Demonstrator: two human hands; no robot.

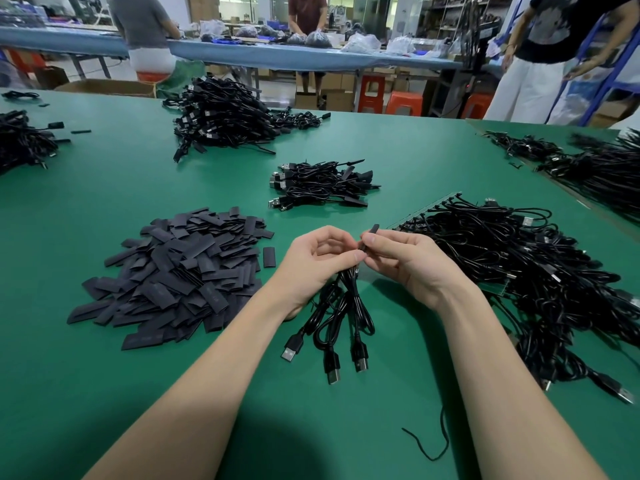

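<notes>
Above the worktop's [86, 209] near middle, left hand [313, 263] gripping cable bundle [341, 306], right hand [403, 261] fingers pinching black sleeve [370, 235], forearms angled inward.

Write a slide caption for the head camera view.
Left hand grips USB cables while right hand pinches a black sleeve at their upper ends, above a green table.

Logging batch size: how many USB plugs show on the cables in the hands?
3, this side of the left hand and right hand: one plug leftmost, one nearest in the middle, one rightmost. Others may be hidden.
</notes>
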